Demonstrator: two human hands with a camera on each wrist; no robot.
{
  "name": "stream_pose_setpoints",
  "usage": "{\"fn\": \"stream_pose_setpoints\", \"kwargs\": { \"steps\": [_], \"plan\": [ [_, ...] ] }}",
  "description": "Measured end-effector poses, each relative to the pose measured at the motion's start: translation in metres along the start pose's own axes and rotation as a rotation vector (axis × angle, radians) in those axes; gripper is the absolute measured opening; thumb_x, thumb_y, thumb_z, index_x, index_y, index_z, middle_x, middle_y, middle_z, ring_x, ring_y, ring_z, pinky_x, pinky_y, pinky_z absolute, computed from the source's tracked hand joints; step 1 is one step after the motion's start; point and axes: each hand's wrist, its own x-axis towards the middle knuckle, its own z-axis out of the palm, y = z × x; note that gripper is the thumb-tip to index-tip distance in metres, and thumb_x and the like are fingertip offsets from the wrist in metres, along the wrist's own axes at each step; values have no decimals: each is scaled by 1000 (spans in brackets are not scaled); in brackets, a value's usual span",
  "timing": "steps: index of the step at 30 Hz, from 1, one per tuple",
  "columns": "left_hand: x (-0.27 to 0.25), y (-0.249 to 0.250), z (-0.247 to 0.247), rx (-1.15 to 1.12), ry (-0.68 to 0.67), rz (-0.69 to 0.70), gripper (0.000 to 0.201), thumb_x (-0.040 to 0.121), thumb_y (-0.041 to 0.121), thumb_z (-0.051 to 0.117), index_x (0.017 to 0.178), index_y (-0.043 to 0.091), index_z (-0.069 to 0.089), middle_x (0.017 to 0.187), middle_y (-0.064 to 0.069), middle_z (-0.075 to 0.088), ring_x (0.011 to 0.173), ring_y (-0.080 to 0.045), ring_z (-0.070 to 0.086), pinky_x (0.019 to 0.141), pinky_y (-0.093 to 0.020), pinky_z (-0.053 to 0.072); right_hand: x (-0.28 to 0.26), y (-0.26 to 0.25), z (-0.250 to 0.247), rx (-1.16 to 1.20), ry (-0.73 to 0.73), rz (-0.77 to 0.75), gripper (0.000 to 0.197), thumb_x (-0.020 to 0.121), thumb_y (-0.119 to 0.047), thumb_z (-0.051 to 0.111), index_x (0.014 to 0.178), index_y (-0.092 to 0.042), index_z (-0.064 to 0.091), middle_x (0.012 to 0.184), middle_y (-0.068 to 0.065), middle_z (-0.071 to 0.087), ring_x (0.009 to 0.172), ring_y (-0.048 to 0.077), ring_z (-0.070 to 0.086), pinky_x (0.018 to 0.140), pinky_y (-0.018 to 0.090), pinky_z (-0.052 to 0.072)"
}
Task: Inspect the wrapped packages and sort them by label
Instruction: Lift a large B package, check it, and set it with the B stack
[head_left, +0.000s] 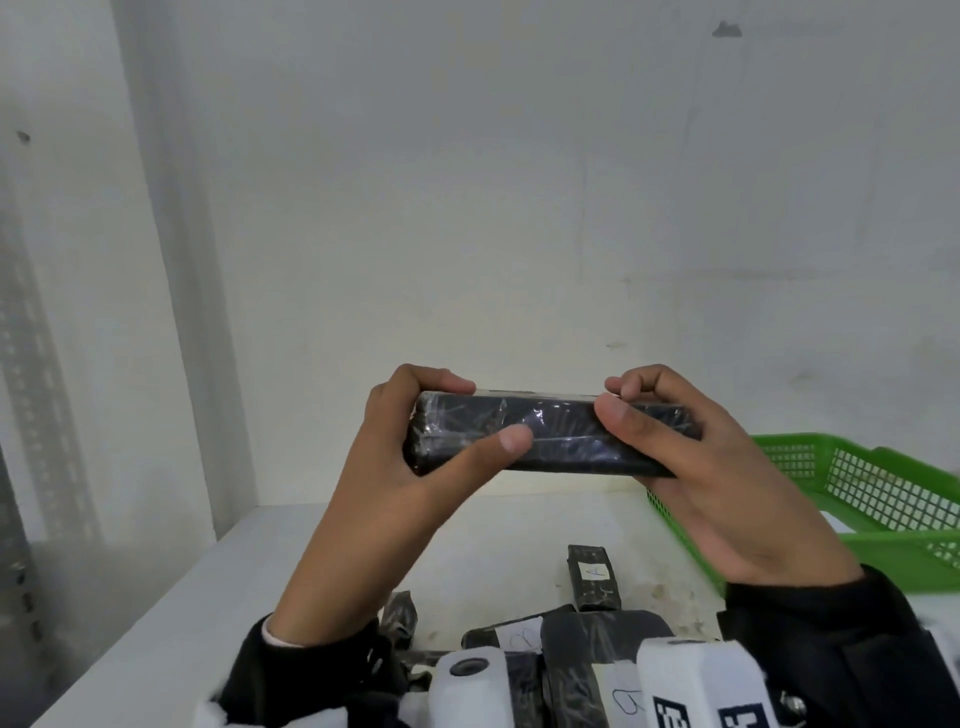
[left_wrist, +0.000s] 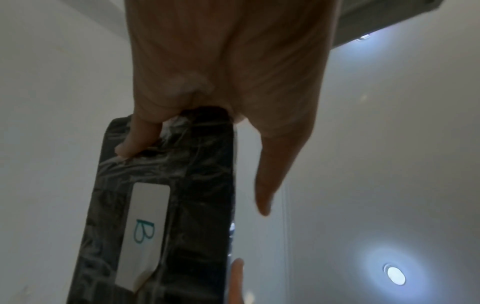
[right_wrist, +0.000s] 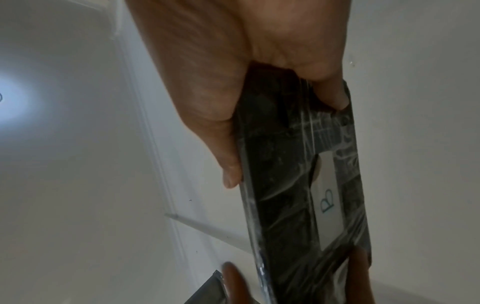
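A long black package (head_left: 545, 434) wrapped in clear film is held up above the table, lying level. My left hand (head_left: 415, 447) grips its left end, thumb across the front face. My right hand (head_left: 675, 447) grips the right end, thumb on front, fingers curled over the top. On the package's far side sits a white label (left_wrist: 145, 232) with a teal letter B, and the same label (right_wrist: 328, 202) shows in the right wrist view. The head view hides this label.
A green mesh basket (head_left: 857, 483) stands at the right on the white table (head_left: 156, 623). Several more black wrapped packages lie near me, one labelled A (head_left: 595, 577). A white wall rises close behind the table.
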Motion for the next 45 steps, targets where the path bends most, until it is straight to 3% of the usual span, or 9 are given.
{"fn": "stream_pose_setpoints", "kwargs": {
  "steps": [15,21,23,26,30,35,39,42,45],
  "plan": [
    [8,-13,-17,-73,-4,83,39,62,52,73,98,38,66,126,22,60,121,-2,58,102,-32,41,0,2,-4,33,-133,61,58,45,-46,95,88,-23,64,92,-10,69,88,12,67,86,24,54],
    [12,-20,-21,-147,20,84,38,60,44,77,95,35,68,128,9,60,117,-8,61,92,-25,44,3,7,-3,9,-53,119,97,39,-59,93,123,-28,57,103,-6,74,102,14,68,102,35,49],
    [11,-19,-23,-139,46,102,37,60,43,77,95,35,67,131,4,57,117,-5,59,91,-24,43,3,6,0,39,-44,168,96,46,-62,88,129,-27,55,114,0,72,105,16,69,93,36,56],
    [12,-17,-24,-138,40,96,38,64,45,73,98,32,66,135,-4,52,113,-5,59,89,-26,41,3,4,3,132,-22,213,64,71,-36,70,132,-22,54,113,10,71,94,23,73,68,36,62],
    [16,-18,-23,-259,50,-46,61,68,58,71,125,42,52,145,-5,48,121,-16,59,93,-33,49,1,1,4,128,-11,147,75,70,-16,65,140,-35,45,86,11,69,79,19,69,79,37,61],
    [16,-17,-21,-363,-31,-119,80,75,23,63,147,34,32,96,0,76,85,-10,74,65,-19,56,2,1,-2,143,-1,97,105,64,-17,87,148,-41,29,97,5,76,89,18,73,90,40,52],
    [15,-15,-23,-369,-12,-123,82,75,21,77,147,28,38,108,0,75,95,-14,73,67,-20,57,4,5,-6,146,-33,137,107,53,-22,95,145,-18,42,119,16,70,102,28,71,86,38,59],
    [15,-15,-23,-271,-17,-139,66,76,42,76,135,20,56,115,-2,74,103,-18,72,71,-24,56,4,5,-8,67,-49,118,100,51,-26,94,140,-19,51,122,17,68,111,31,68,94,39,55],
    [18,-17,-18,-268,39,-138,40,81,35,67,111,9,69,99,-5,78,87,-15,73,62,-20,55,5,4,-11,23,-41,120,104,46,-31,97,138,-17,52,123,17,68,112,32,67,89,36,58]
  ]
}}
